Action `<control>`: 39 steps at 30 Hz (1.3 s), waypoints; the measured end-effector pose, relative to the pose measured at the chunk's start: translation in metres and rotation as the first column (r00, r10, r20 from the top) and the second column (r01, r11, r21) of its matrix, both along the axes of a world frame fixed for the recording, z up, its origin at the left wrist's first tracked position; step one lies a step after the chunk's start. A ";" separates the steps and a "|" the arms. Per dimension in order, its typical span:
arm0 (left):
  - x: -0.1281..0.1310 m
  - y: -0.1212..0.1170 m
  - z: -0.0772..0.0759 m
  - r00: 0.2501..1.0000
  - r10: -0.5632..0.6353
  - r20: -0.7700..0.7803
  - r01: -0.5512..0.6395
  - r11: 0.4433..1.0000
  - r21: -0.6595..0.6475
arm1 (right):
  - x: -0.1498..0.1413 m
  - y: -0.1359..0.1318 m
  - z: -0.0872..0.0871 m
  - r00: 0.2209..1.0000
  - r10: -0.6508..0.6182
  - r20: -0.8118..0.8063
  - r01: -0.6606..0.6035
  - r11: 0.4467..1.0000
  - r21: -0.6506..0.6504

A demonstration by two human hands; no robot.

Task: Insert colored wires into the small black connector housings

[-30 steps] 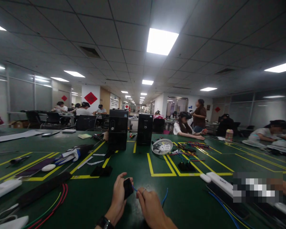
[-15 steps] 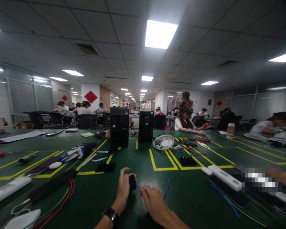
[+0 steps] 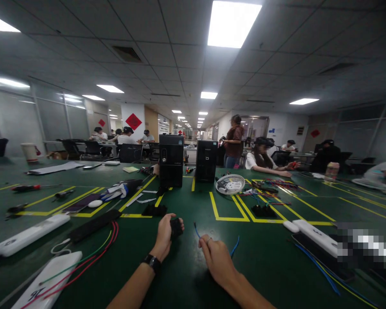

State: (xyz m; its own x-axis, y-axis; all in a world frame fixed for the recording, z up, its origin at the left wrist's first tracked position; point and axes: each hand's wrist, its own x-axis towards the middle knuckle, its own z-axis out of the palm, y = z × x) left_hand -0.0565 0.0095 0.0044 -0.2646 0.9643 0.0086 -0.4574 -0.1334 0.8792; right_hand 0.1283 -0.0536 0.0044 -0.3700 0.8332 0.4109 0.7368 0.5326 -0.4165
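A small black block (image 3: 176, 228), its exact kind too dark to make out, sits in my left hand (image 3: 166, 231), with the fingers wrapped round it. A watch is on that wrist. My right hand (image 3: 216, 258) pinches a blue wire (image 3: 197, 230) between thumb and fingers. One tip of the wire points up toward the block, apart from it, and the other end (image 3: 235, 246) sticks out on the right of the hand. Both hands are just above the green table (image 3: 193, 279).
Two black computer cases (image 3: 171, 161) stand ahead, with a white basket (image 3: 230, 184) to their right. Black parts (image 3: 154, 210) lie beyond my left hand. Red and green wires (image 3: 107, 244) and white power banks (image 3: 32, 234) are left; blue wires (image 3: 318, 266) lie right. People sit farther off.
The blue wire's tip has come away from the black block, and my hands are farther apart. My view has tilted down and turned left. A standing person now shows more fully behind.
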 end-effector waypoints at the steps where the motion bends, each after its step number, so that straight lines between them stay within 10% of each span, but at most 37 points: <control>1: -0.001 0.001 -0.004 0.995 -0.053 -0.085 0.051 0.998 -0.028 | 0.002 0.002 0.002 1.000 -0.011 -0.018 0.011 1.000 0.003; 8: 0.006 0.023 -0.008 0.704 -0.027 -0.710 0.094 0.994 0.055 | 0.010 0.008 0.002 1.000 -0.010 0.024 0.010 1.000 -0.005; 17: -0.022 0.036 0.034 0.392 -0.121 -0.912 0.357 0.934 0.030 | 0.016 0.009 0.009 0.999 0.006 0.037 -0.006 1.000 0.005; 22: -0.029 0.034 0.058 -0.158 -0.112 -0.981 0.679 0.709 -0.190 | 0.020 0.013 0.008 0.997 0.008 0.079 -0.012 0.998 0.058; 26: -0.023 0.052 0.066 -0.437 -0.034 -0.899 0.561 0.771 -0.302 | 0.022 0.014 0.007 0.994 0.006 0.113 -0.014 0.998 0.063; 39: -0.044 0.113 0.067 -0.566 -0.189 -0.803 0.289 0.867 -0.407 | 0.028 0.017 0.008 0.986 0.018 0.168 -0.023 0.999 0.028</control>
State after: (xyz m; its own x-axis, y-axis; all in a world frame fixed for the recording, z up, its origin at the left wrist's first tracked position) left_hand -0.1009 0.1230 0.0717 0.4346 0.8816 -0.1842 0.8994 -0.4354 0.0383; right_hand 0.1561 -0.0364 0.0126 -0.4525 0.8130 0.3664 0.7836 0.5586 -0.2718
